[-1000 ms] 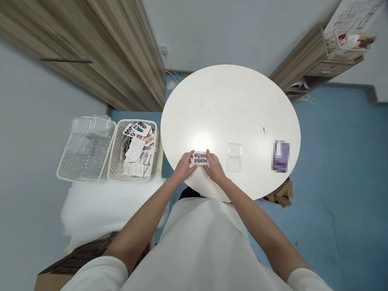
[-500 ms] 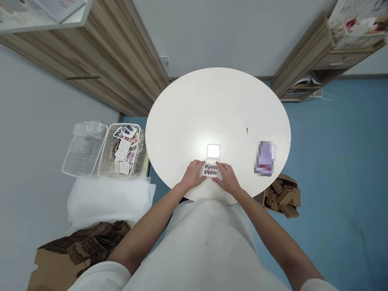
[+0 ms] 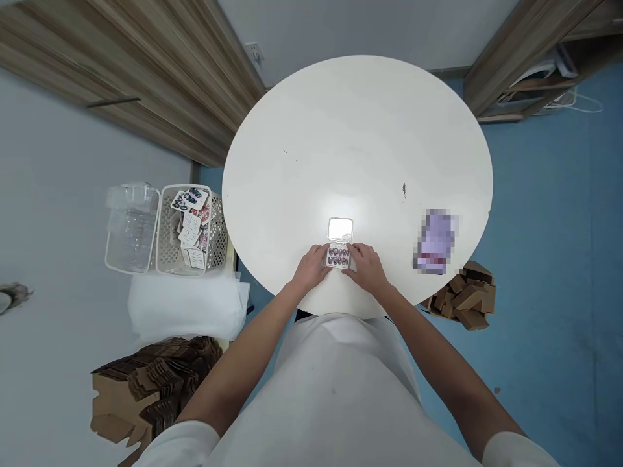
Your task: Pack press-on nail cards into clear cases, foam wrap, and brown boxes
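Note:
A small clear case [image 3: 339, 255] stands open near the front edge of the white oval table [image 3: 360, 130], its lid tilted back on the far side. Two rows of shiny purple-grey nail-like pieces lie in its base. My left hand [image 3: 311, 267] grips the case's left side, fingers at the far corner and thumb near the front. On the right side, my right hand [image 3: 367, 267] holds it in the same way. A pixelated purple item [image 3: 435, 240] lies on the table to the right.
Left of the table are a white basket [image 3: 168, 259] of printed cards, a clear plastic bin [image 3: 129, 240], white sheets [image 3: 185, 305] and stacked folded cardboard [image 3: 170, 383]. A carton of cardboard pieces [image 3: 470, 295] sits at the lower right. Wooden cabinets flank the far side.
The head view has shifted, so the table appears larger and higher in the picture. Both hands keep their hold on the open case.

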